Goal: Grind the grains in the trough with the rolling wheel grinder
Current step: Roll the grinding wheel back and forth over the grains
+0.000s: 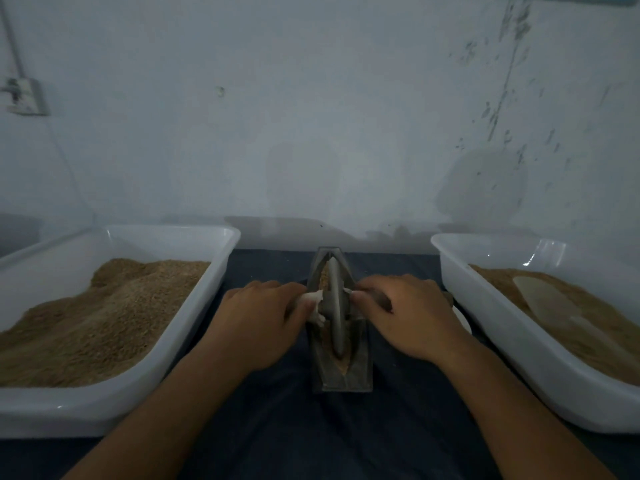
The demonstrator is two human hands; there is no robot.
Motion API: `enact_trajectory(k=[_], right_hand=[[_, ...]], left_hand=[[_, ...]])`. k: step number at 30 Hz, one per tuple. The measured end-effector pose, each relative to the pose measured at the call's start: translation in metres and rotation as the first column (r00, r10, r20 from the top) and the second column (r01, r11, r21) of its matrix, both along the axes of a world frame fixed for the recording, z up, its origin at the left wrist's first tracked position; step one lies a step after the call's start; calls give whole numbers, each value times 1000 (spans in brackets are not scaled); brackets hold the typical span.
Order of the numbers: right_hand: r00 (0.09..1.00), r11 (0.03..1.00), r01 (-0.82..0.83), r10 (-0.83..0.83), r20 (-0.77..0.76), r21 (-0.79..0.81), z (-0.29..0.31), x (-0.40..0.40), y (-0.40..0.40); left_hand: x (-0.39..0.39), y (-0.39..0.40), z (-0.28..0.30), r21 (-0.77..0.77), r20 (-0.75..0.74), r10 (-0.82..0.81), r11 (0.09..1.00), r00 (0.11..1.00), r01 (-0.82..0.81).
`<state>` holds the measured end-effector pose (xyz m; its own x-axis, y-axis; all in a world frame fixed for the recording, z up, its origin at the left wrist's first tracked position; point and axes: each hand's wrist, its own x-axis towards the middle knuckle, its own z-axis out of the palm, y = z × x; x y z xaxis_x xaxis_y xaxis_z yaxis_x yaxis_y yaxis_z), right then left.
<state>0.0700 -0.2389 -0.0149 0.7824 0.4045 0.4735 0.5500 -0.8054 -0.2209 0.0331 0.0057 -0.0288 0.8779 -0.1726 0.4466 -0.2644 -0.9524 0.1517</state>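
We find a narrow metal trough (341, 368) lying lengthwise on a dark blue cloth (277, 427), its far end towards a pale wall (311, 98) and its near end towards the person; a grey rolling wheel (334, 306) stands upright on its edge in the channel, roughly at mid-length; tan grains (342, 364) show in the channel at the near tip and again just beyond the wheel. We note the left hand (263, 323) curled round the left end of the axle handle, where a whitish wrapping (314, 303) shows between the fingers and the wheel; the right hand (405, 313) is curled likewise round the right end of the handle, its brown shaft partly visible under the fingers; both hands sit just beside the wheel, one on each side, knuckles up. We record a white plastic tray (194, 306) to the left of the trough, heaped with brownish grain or meal; a second white tray (485, 323) to the right holds similar material with a pale scoop (540, 296) lying on its surface; both trays rest on the cloth, apart from the trough. A small fitting (26, 95) is fixed to the wall at far left; the picture is dim and somewhat blurred.
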Motion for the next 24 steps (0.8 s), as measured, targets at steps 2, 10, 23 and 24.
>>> enact_trajectory(k=[2, 10, 23, 24], right_hand=[[999, 999, -12, 14, -37, 52, 0, 3, -6], [977, 989, -118, 131, -168, 86, -4, 14, -24], [999, 988, 31, -29, 13, -150, -12, 20, -8], [998, 985, 52, -49, 25, -162, -14, 23, -6]], left_hand=[[-2, 2, 3, -21, -24, -19, 1000, 1000, 18], [-5, 5, 9, -13, -53, -46, 999, 998, 46], [20, 0, -7, 37, -131, 115, 993, 985, -111], [24, -2, -7, 43, -113, 135, 991, 984, -131]])
